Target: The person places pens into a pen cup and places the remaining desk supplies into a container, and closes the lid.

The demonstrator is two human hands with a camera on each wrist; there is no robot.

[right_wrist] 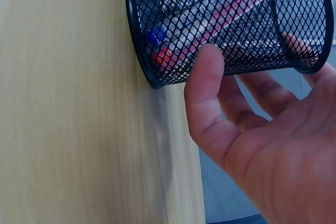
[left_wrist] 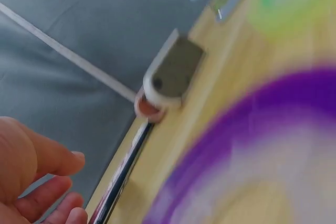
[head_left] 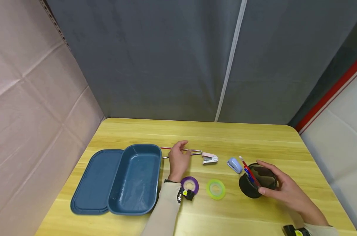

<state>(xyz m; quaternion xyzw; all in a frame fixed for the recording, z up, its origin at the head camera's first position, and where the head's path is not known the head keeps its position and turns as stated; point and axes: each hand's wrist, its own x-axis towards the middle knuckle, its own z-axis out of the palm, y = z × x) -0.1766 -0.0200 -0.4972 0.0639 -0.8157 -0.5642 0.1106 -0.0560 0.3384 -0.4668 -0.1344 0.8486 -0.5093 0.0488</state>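
My right hand (head_left: 280, 186) grips a black mesh pen holder (right_wrist: 247, 51), thumb on one side and fingers on the other. A red pencil (head_left: 245, 166) and a blue pen (head_left: 249, 174) poke out of it, beside a camouflage-patterned item (head_left: 263, 174). On the left, my left hand (head_left: 179, 161) hovers by two slim sticks, a red pencil (head_left: 166, 148) and a dark pen (head_left: 196, 153), both lying on the table. Its fingers are loosely bent with nothing between them; in the left wrist view they stand apart from the dark pen (left_wrist: 123, 174).
A blue box (head_left: 134, 183) stands left of my left hand, overlapping its lid (head_left: 91, 183). Purple tape (head_left: 196, 185) and green tape (head_left: 222, 190) lie between the hands. Behind them are a white stapler (head_left: 209, 158) and a small blue stapler (head_left: 234, 165). A grey curtain (head_left: 154, 65) hangs behind the table.
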